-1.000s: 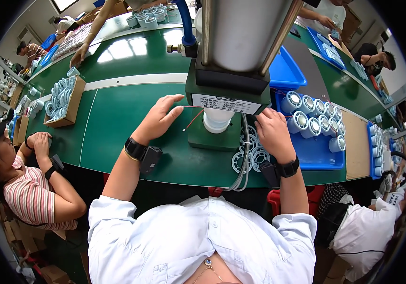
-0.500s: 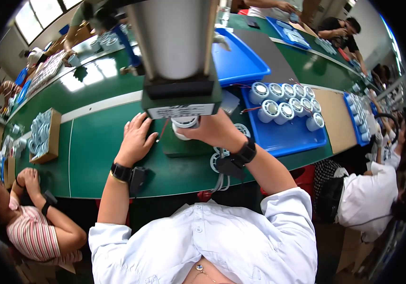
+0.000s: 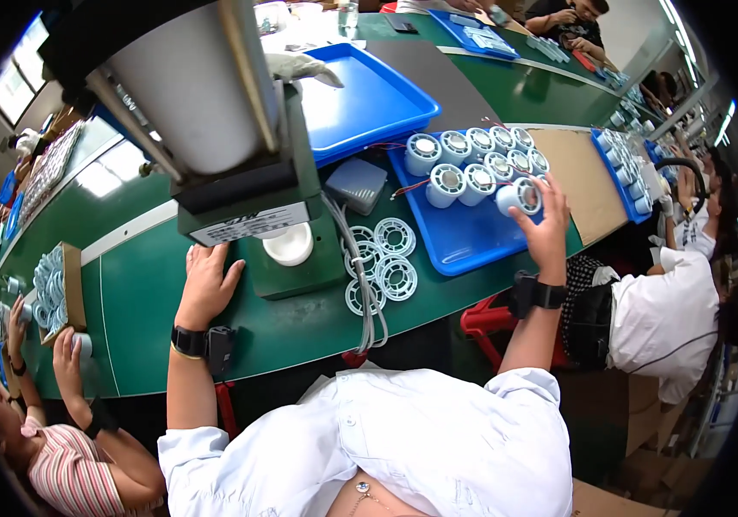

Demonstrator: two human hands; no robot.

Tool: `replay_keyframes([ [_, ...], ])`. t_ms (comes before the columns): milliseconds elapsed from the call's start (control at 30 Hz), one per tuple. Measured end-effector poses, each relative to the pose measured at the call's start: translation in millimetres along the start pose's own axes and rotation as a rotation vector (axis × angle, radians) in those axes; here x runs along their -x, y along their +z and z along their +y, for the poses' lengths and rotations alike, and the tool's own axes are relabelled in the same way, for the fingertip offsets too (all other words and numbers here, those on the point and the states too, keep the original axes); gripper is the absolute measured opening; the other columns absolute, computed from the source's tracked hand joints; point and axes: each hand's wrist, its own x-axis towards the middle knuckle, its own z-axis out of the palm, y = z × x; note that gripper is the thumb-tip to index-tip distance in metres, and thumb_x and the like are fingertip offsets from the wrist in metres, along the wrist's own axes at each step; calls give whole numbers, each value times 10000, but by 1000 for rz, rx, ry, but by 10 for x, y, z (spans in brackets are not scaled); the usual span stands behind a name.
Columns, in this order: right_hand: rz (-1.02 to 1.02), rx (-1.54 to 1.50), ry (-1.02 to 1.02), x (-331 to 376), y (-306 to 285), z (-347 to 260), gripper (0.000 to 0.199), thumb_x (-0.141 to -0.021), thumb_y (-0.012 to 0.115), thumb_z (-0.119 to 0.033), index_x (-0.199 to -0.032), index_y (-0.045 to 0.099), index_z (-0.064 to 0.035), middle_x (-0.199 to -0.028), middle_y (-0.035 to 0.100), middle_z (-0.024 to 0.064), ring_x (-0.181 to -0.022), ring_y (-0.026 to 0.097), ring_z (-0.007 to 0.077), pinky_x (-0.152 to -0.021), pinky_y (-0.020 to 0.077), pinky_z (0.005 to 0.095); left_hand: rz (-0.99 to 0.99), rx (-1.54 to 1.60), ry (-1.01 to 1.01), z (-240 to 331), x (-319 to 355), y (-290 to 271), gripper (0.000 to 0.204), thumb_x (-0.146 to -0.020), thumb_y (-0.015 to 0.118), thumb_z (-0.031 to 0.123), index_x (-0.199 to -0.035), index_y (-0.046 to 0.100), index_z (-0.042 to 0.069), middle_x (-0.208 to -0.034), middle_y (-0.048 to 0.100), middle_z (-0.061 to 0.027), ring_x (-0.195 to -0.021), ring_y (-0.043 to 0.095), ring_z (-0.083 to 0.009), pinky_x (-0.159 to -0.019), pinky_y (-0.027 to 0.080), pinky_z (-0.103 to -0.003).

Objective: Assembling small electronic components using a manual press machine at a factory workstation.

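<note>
Hands apart – right hand [image 3: 545, 231] on white fan part [image 3: 520, 196], blue tray [image 3: 455, 250]; press [image 3: 248, 198] between.

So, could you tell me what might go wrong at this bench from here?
The right hand grips a white round fan part at the rim of the blue plastic tray, where red wires trail between parts; one might snag. The left hand lies flat beside the green press base, near its white round cup, so fingers could stray underneath.

white cylinders [image 3: 472, 164]: 9 | flat rings [image 3: 382, 263]: 4 | blue trays [image 3: 369, 95]: 2
</note>
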Motion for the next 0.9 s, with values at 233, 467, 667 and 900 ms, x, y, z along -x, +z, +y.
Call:
replay_keyframes([
  [233,39,73,-108,-10,210,16,562,-838,724,-299,-1343,549,-125,-1472,422,156,-1369,348,359,-1135,264,450,-26,37,-19,-102,-13,73,528,-908,604,314,-1359,492,64,-1441,423,-182,-1380,343,-360,-1129,250,-518],
  [467,-295,-673,-348,8,442,-1544,109,-892,580,-25,-990,627,-14,-1009,627,111,-963,588,240,-889,443,314,199,78,23,-166,74,145,413,-896,622,270,-1241,588,44,-1347,513,-173,-1346,388,-348,-1113,287,-458],
  [667,-447,-759,-365,136,624,-1659,39,-894,532,24,-878,564,7,-810,516,56,-707,488,153,-642,398,258,323,-67,-156,-687,378,-295,339,-872,649,279,-1181,639,141,-1271,594,-91,-1327,426,-334,-1073,303,-579],
  [900,-452,-816,-254,133,659,-1625,59,-914,508,17,-893,559,-6,-812,487,16,-713,447,92,-634,367,229,269,-513,-1131,-1739,1327,-1058,409,-831,646,265,-1219,616,139,-1196,599,-112,-1118,559,-354,-1012,378,-589],
])
